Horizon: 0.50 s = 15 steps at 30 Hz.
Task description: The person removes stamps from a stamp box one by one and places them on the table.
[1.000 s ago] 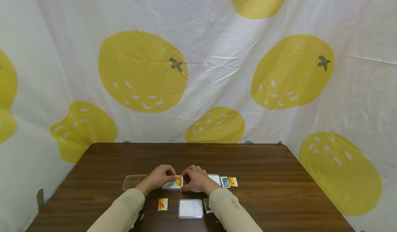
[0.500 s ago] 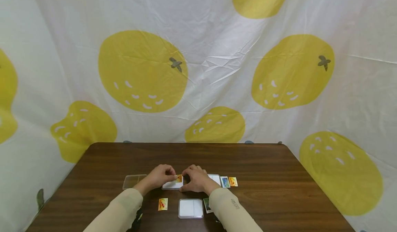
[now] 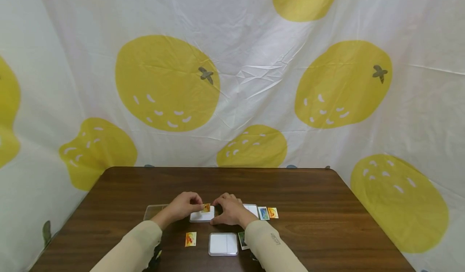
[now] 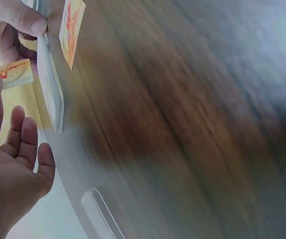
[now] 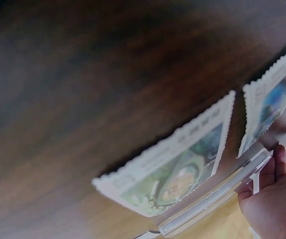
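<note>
My left hand (image 3: 181, 206) pinches a small orange-and-yellow postage stamp (image 3: 206, 208) with perforated edges between thumb and forefinger, its other fingers loosely bent. The stamp is tilted just above a flat clear case with a white insert (image 3: 200, 216). At that case's right end my right hand (image 3: 229, 210) grips its edge, thumb on the near corner and forefinger at the far one. In the left wrist view, the held stamp (image 4: 16, 73) stands apart from the case's edge (image 4: 51, 84), with the right thumb on the case.
Left lies a clear lid (image 3: 152, 213), partly behind the left wrist. Another white-backed case (image 3: 251, 210) sits right of the right hand, beside a blue stamp (image 3: 263, 213) and an orange one (image 3: 273, 212). Nearer are an orange stamp (image 3: 190, 239), a case (image 3: 223, 244) and a green stamp (image 3: 242, 241).
My left hand has drawn slightly left with the stamp, which has shifted left from the case's right end and tilted. My right hand has stayed at the case.
</note>
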### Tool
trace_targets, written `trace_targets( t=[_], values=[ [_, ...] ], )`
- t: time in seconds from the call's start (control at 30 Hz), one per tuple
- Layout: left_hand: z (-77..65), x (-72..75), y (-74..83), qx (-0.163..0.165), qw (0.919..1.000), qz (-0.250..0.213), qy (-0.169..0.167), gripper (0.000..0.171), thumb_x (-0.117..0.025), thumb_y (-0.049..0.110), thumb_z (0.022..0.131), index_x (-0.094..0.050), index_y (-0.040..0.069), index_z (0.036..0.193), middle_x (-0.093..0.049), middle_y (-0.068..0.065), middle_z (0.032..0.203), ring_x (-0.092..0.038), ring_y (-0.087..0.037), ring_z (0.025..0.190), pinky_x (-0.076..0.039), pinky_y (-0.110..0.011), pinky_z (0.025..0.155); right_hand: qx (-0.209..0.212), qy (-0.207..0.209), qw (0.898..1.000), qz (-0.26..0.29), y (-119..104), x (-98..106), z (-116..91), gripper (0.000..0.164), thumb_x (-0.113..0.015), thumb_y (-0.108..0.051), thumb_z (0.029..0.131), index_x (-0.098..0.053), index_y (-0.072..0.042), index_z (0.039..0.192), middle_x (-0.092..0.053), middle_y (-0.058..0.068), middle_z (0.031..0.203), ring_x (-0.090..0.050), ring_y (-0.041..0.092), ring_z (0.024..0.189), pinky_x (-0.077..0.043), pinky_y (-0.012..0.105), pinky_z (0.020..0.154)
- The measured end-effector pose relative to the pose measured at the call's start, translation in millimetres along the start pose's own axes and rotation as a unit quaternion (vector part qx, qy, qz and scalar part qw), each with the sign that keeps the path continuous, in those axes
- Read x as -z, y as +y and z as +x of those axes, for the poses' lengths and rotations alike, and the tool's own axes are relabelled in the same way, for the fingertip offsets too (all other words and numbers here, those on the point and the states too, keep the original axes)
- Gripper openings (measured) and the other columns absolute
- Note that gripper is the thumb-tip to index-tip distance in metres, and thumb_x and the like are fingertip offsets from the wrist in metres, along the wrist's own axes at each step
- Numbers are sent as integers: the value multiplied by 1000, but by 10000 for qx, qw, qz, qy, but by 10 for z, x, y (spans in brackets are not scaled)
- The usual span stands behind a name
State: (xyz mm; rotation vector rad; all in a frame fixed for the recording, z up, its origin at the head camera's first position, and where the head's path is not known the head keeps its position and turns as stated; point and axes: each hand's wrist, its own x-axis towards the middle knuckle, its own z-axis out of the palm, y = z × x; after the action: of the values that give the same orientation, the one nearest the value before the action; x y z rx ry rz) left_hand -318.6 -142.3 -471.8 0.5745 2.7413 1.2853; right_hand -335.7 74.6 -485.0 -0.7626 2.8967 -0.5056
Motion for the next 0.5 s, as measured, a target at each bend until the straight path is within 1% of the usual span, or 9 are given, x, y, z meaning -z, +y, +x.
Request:
trace_targets(
  t=[0.3,0.5],
  values=[
    [-63,96,-29,387,9992,-72,53,9,-71,15,91,-66,10,86,-59,0,84,-52,-17,78,-43,-34,69,-24,-36,10000,-25,-8,2,-9,54,-80,-51,78,-66,-21,120,-53,5,130,-46,28,124,-36,48,101],
    [-125,166,-24,290,9995,-74,21,10,-71,16,91,-66,9,87,-59,0,85,-51,-18,79,-42,-35,69,-37,-27,10000,16,-25,11,-18,54,-81,-50,77,-66,-20,120,-53,6,129,-47,28,123,-36,47,100]
  ],
)
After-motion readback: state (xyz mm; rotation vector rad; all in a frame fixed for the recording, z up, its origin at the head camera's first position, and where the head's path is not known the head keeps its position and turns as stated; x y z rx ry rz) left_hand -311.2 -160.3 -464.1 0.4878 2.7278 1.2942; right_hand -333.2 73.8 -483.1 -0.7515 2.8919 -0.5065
